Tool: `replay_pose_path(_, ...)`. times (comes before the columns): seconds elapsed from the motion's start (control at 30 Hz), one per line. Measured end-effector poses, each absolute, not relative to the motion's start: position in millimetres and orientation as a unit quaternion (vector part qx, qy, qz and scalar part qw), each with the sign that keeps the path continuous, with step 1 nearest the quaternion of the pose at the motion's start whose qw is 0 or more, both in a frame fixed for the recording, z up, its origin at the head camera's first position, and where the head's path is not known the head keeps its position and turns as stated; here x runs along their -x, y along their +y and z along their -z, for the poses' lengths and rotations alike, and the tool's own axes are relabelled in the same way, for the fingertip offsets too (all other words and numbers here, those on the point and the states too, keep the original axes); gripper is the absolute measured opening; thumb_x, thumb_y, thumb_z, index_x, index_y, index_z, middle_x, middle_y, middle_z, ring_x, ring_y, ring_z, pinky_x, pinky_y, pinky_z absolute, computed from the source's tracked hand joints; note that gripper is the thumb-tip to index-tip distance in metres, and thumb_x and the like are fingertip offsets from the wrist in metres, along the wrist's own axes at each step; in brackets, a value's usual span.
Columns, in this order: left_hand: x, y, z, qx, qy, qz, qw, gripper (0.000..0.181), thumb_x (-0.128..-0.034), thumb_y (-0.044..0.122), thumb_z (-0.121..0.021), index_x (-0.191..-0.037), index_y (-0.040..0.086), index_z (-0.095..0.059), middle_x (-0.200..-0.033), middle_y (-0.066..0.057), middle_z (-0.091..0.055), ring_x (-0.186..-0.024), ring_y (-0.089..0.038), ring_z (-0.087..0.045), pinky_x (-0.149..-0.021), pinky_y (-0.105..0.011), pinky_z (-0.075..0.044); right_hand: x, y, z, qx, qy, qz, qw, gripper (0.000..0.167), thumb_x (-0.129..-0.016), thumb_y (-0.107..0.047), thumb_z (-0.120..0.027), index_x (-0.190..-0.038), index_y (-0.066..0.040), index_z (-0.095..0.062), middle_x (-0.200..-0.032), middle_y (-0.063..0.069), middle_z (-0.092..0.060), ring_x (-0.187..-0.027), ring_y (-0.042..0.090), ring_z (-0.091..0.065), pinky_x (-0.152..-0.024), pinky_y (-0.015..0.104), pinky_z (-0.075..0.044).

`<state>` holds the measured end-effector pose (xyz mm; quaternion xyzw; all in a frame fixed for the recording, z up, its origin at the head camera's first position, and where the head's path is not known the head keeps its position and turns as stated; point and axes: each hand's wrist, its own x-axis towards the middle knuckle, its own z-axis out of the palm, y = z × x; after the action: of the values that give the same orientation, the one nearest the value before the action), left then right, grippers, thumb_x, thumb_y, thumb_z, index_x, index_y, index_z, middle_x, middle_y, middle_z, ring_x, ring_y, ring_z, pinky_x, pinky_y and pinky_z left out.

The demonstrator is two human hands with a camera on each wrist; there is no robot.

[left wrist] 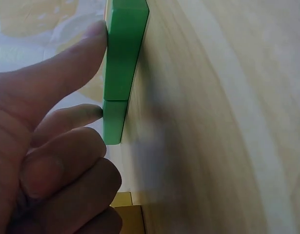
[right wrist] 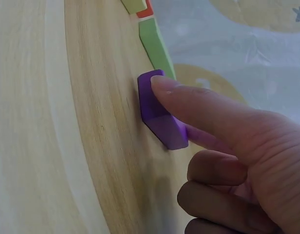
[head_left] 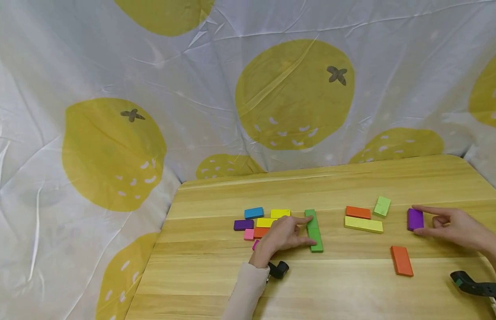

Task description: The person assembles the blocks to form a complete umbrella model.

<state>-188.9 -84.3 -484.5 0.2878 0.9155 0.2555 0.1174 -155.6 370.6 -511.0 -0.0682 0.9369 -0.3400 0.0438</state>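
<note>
Two green blocks (head_left: 314,234) lie end to end in a line near the middle of the table. My left hand (head_left: 282,235) reaches over them from the left, its spread thumb and index finger each touching one block; the other fingers are curled. In the left wrist view the thumb (left wrist: 67,73) meets the nearer green block (left wrist: 125,48). To the right, my right hand (head_left: 458,226) pinches a purple block (head_left: 415,219) between thumb and index finger at its two short ends. The right wrist view shows this purple block (right wrist: 162,112) low against the tabletop.
Left of the green blocks is a cluster of several blocks, including a blue block (head_left: 254,213) and a dark purple block (head_left: 243,225). Between the hands lie an orange block (head_left: 358,212), a yellow-green block (head_left: 363,224), a light green piece (head_left: 382,206) and a red-orange block (head_left: 402,261).
</note>
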Motion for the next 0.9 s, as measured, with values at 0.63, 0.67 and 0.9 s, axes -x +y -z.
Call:
replay_pose_path(0.63,190.4,-81.6,488.3,-0.275,0.916,-0.262,0.127,0.071,-0.0853,0.049,-0.082,-0.148,0.029,-0.057,-0.053,0.012,-0.025,-0.047,-0.003,-0.023,-0.051,-0.019,-0.022,157.9,350.5,504.7,0.028,0.941,0.336,0.022,0.076,-0.091,-0.037,-0.081,-0.138,0.016,-0.055,-0.064,-0.005,-0.039,-0.052,0.005,-0.032,-0.048,0.029,-0.029)
replay_pose_path(0.67,190.3,-81.5,488.1,-0.274,0.916,-0.263,0.129,0.071,-0.0852,0.049,-0.082,-0.148,0.029,-0.057,-0.053,0.012,-0.025,-0.047,-0.003,-0.023,-0.051,-0.019,-0.022,157.7,349.0,502.5,0.029,0.939,0.342,0.020,0.075,-0.091,-0.036,-0.081,-0.139,0.016,-0.054,-0.064,-0.005,-0.038,-0.052,0.005,-0.031,-0.047,0.029,-0.029)
replay_pose_path(0.9,190.0,-81.8,486.7,-0.266,0.918,-0.263,0.130,0.072,-0.0848,0.048,-0.083,-0.149,0.029,-0.056,-0.053,0.011,-0.024,-0.047,-0.004,-0.023,-0.050,-0.019,-0.021,151.5,319.4,472.2,0.082,0.909,0.409,0.011,0.065,-0.090,-0.028,-0.083,-0.141,0.004,-0.059,-0.064,-0.007,-0.024,-0.052,0.005,-0.024,-0.046,0.031,-0.028)
